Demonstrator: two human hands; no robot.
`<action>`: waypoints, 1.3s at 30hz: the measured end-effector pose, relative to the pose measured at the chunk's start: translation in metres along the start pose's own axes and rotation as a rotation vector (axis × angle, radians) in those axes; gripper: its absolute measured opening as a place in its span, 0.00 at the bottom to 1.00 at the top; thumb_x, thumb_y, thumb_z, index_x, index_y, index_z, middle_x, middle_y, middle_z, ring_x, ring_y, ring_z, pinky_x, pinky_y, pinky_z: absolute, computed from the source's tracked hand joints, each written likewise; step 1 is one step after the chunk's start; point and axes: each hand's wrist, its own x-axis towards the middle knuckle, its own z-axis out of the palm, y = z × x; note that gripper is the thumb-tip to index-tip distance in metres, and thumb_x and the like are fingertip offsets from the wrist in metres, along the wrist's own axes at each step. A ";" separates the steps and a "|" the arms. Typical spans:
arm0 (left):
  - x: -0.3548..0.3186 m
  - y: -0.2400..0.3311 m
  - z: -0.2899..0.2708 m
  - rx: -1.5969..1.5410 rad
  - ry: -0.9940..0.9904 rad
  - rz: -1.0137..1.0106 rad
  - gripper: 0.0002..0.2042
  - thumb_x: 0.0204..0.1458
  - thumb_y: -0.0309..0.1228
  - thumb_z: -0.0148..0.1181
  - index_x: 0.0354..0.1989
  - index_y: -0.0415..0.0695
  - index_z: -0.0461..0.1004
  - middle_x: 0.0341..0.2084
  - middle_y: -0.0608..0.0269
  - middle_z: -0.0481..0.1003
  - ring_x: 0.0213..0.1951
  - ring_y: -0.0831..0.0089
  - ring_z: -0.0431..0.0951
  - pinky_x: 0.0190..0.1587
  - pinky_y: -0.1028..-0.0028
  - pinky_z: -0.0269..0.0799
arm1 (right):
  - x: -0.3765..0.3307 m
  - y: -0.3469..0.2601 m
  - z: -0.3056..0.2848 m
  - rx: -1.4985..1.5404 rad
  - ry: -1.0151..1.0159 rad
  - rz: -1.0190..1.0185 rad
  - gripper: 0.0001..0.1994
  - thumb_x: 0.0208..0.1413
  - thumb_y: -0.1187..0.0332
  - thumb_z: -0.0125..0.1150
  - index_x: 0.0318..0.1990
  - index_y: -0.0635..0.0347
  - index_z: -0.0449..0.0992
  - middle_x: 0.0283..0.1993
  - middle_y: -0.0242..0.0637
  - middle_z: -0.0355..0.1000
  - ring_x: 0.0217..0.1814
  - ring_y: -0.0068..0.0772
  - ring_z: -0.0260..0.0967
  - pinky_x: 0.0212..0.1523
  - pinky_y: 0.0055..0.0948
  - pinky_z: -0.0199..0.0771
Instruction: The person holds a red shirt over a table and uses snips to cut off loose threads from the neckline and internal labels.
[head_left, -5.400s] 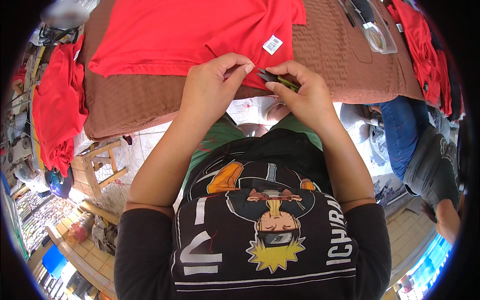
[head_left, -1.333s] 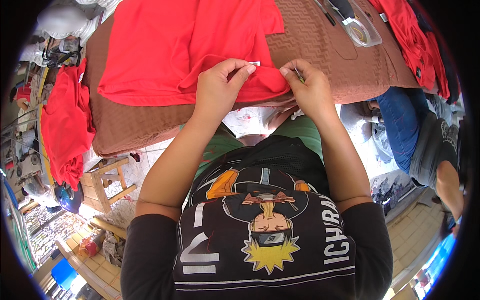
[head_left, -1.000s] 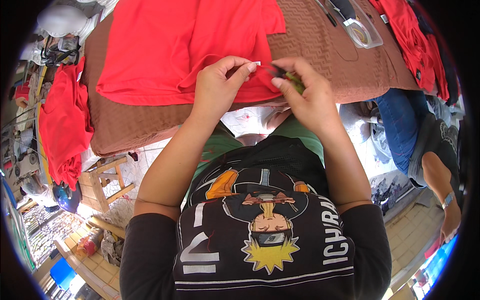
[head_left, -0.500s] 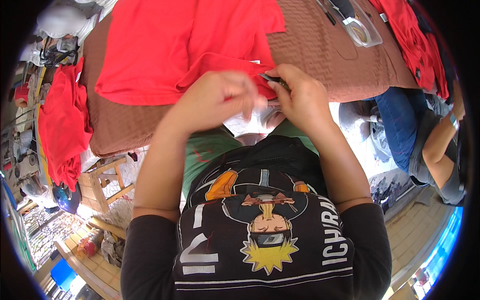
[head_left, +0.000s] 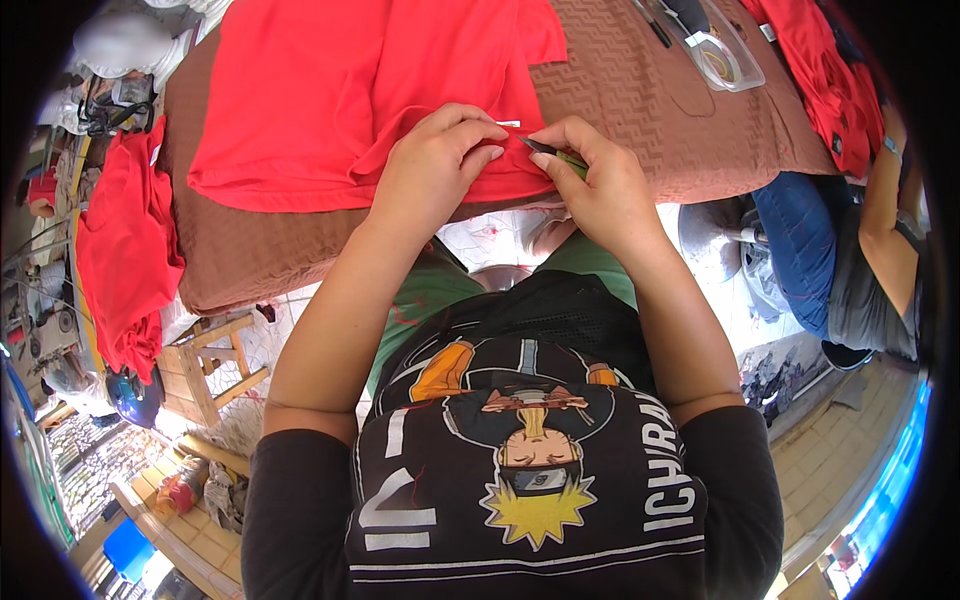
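Note:
A red garment [head_left: 300,110] lies spread over the brown-covered table in front of me, its near edge bunched around my hands. My left hand [head_left: 432,165] is closed, with fingers and thumb pinching a fold of the red cloth beside a small white tag [head_left: 508,124]. Between the thumb and fingers of my right hand [head_left: 608,188] are small thread snips [head_left: 540,147] with a dark pointed tip and a greenish body partly covered by the hand. The tip points left, toward the cloth and the left fingertips.
A clear plastic box [head_left: 715,60] with a tape roll stands at the table's far right, near a dark pen-like stick [head_left: 652,25]. More red garments hang at the left [head_left: 125,250] and lie at the right [head_left: 820,90]. Another person in jeans [head_left: 795,245] sits at the right.
My left hand has moved from a blurred position above the table's near edge up onto the cloth by the tag. The snips' tip stays close by. The other person's arm has shifted.

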 end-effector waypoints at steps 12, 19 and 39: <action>0.009 -0.004 -0.002 0.047 0.006 -0.098 0.06 0.52 0.28 0.61 0.35 0.40 0.78 0.33 0.60 0.78 0.35 0.67 0.79 0.39 0.72 0.73 | -0.001 0.000 -0.001 0.001 -0.018 0.030 0.07 0.54 0.69 0.60 0.40 0.60 0.75 0.36 0.44 0.77 0.38 0.47 0.75 0.39 0.38 0.73; 0.009 -0.012 -0.009 -0.323 -0.082 -0.299 0.09 0.56 0.29 0.59 0.42 0.40 0.79 0.37 0.63 0.79 0.38 0.75 0.78 0.44 0.74 0.72 | -0.001 0.002 -0.001 0.012 -0.017 0.012 0.08 0.54 0.69 0.61 0.40 0.60 0.75 0.36 0.44 0.77 0.39 0.47 0.76 0.39 0.38 0.73; 0.002 0.004 0.006 0.054 0.034 -0.054 0.06 0.52 0.28 0.61 0.35 0.39 0.76 0.34 0.59 0.76 0.37 0.62 0.77 0.39 0.68 0.72 | -0.002 0.002 -0.001 -0.001 -0.013 0.006 0.09 0.53 0.69 0.61 0.41 0.59 0.75 0.36 0.45 0.77 0.39 0.47 0.76 0.39 0.38 0.73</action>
